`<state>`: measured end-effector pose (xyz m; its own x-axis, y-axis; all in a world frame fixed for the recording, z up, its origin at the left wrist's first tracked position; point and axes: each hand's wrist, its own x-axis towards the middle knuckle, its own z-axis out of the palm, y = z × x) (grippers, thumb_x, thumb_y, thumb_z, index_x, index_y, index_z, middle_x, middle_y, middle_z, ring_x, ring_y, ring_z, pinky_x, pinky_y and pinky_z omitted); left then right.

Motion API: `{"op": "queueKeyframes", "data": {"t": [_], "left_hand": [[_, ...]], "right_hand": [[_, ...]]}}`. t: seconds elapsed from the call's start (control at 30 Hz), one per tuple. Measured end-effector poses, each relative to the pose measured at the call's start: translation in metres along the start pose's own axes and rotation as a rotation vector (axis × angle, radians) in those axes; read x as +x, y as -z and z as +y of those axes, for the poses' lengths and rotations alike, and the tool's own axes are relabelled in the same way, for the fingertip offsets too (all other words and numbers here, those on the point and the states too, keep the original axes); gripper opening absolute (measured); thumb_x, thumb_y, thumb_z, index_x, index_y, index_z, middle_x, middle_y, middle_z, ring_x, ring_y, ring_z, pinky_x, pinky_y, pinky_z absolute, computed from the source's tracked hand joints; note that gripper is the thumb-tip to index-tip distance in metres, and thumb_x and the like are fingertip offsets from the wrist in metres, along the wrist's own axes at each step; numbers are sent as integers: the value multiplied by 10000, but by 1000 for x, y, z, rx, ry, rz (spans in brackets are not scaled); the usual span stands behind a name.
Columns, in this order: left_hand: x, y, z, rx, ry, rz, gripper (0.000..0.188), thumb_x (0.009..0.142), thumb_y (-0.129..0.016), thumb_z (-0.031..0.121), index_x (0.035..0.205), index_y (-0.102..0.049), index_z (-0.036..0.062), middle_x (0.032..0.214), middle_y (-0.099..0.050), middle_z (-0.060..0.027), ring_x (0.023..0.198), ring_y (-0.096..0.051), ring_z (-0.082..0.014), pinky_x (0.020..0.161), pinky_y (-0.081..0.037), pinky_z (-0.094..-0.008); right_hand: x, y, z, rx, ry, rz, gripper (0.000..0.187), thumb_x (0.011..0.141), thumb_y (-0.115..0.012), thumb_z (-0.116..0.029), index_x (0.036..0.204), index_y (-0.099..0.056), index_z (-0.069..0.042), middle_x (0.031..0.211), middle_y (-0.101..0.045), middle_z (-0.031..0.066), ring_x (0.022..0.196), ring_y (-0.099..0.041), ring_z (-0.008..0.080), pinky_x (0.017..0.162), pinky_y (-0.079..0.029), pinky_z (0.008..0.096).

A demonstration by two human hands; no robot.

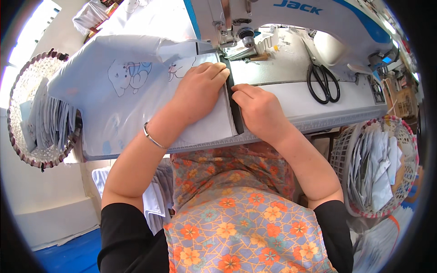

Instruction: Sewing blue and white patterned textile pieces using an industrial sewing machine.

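Note:
My left hand (199,90) lies over a white cloth piece (214,120), fingers together and bent, their tips pressing at its right edge. A narrow dark grey strip (236,111) runs along that edge. My right hand (264,111) is closed at the strip's right side, thumb and forefinger pinched on it; the fingertips are partly hidden. Just beyond both hands stands the head of a white and blue sewing machine (246,36). Pale blue fabric printed with cartoon animals (129,82) spreads left of my left hand.
Black-handled scissors (323,82) lie on the machine bed to the right. Small tools (259,57) sit behind my right hand. A basket of folded grey pieces (45,113) stands at the left, another basket (375,168) at the right. A ruler-marked edge (318,119) borders the table's front.

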<state>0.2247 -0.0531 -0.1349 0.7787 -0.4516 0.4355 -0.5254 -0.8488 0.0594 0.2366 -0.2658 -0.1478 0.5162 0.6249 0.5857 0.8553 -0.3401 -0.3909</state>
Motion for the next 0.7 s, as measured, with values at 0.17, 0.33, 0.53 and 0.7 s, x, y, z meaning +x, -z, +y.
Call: {"op": "queueKeyframes", "data": {"t": [0.17,0.33,0.53,0.7], "left_hand": [[-2,-3,1,68,23,0,342,891,-573,112,1204,-675,23,1265,-659,-101,1179,-622,-281,946,-518,-432],[1,-4,-2,14,31,43,332,879,-580,98,1185,-683,20,1243,-670,-98,1164,-631,-282,936,-527,-418],[9,-9,-19,-3,15,67,322,871,-598,61,1176,-682,7,1228,-685,-131,1163,-636,-319,975,-531,-415],[12,-16,-32,-29,54,65,318,868,-596,45,1173,-681,9,1248,-675,-157,1161,-637,-345,987,-527,-425]], "right_hand": [[-1,2,-1,-36,22,-49,176,779,-628,51,948,-672,24,1074,-703,190,978,-693,357,852,-586,420],[-2,-1,-3,-88,50,-31,234,769,-638,44,999,-681,28,1089,-694,175,1035,-670,347,896,-567,423],[7,-1,-2,-168,0,-86,285,766,-646,31,1047,-693,22,1071,-690,148,1001,-649,309,898,-554,402],[17,-7,8,-210,0,-98,295,769,-644,31,1059,-696,18,1086,-689,134,1015,-636,300,915,-544,397]]}}
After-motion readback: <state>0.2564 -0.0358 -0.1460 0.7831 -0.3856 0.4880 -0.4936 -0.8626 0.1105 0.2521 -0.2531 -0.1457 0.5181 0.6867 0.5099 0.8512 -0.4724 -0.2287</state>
